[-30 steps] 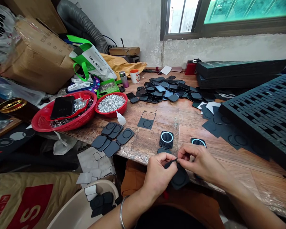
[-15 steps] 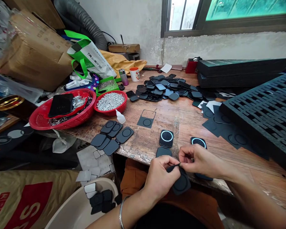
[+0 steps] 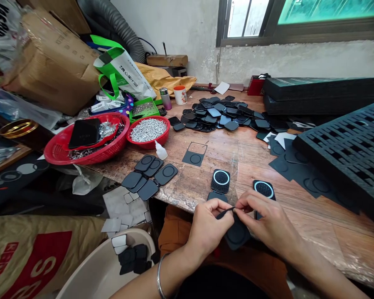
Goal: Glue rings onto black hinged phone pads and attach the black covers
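Note:
My left hand (image 3: 209, 226) is closed round a black folding panel with a ring mark (image 3: 237, 234), held tilted over the table's front edge. With finger and thumb, my right hand (image 3: 262, 211) pinches at the upper edge of the same panel; whether a thin sheet is between them is too small to tell. Just beyond my hands lies an unfolded black charger case with a white ring (image 3: 220, 179). Another ringed case (image 3: 264, 189) sits to its right, partly hidden by my right hand. A grey adhesive sheet with a cut-out (image 3: 193, 158) lies further back.
Several black panels (image 3: 148, 189) lie at the table's left edge. Behind them stand a glue bottle (image 3: 161, 151), a red bowl of pins (image 3: 166, 133) and a red basket (image 3: 54, 158). A heap of black cases (image 3: 215, 114) lies at the back, foam trays (image 3: 345, 137) at right, a basin (image 3: 81, 272) below.
My right hand has shifted slightly, its fingers still at the panel's top edge. The whole view has moved a little, so things appear slightly further right.

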### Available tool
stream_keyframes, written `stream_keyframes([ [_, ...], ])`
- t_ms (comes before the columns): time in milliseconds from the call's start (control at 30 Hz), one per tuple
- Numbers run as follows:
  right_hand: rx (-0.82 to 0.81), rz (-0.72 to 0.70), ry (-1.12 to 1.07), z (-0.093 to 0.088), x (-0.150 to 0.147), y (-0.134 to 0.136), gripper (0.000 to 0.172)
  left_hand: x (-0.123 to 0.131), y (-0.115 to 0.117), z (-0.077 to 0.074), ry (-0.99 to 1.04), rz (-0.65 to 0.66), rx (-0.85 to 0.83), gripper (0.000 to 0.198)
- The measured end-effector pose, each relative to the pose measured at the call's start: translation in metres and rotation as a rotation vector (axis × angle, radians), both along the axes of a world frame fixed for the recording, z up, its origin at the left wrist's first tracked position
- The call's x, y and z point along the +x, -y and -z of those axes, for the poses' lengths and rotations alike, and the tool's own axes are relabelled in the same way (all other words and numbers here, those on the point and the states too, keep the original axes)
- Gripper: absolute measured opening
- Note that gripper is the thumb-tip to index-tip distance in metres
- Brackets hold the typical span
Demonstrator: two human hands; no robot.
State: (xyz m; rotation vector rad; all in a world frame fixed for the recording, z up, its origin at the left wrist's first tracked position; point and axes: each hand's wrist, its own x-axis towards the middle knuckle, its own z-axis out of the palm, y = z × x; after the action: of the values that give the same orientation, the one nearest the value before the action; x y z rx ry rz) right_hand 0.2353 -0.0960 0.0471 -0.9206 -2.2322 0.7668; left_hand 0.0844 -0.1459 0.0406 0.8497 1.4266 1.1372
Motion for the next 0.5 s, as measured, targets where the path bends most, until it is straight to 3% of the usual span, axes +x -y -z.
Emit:
stream_keyframes([
  [167, 0.101, 0.011, -0.024, 0.0033, -0.0012, 0.0059, 0.01, 0.0017, 0.0016, -0.0007, -0.004, -0.011, -0.001, 0.011],
  [500, 0.024, -0.07, 0.052, -0.001, -0.0014, -0.0012, 0.017, 0.0033, 0.0036, 0.0007, -0.025, 0.007, 0.01, 0.01],
])
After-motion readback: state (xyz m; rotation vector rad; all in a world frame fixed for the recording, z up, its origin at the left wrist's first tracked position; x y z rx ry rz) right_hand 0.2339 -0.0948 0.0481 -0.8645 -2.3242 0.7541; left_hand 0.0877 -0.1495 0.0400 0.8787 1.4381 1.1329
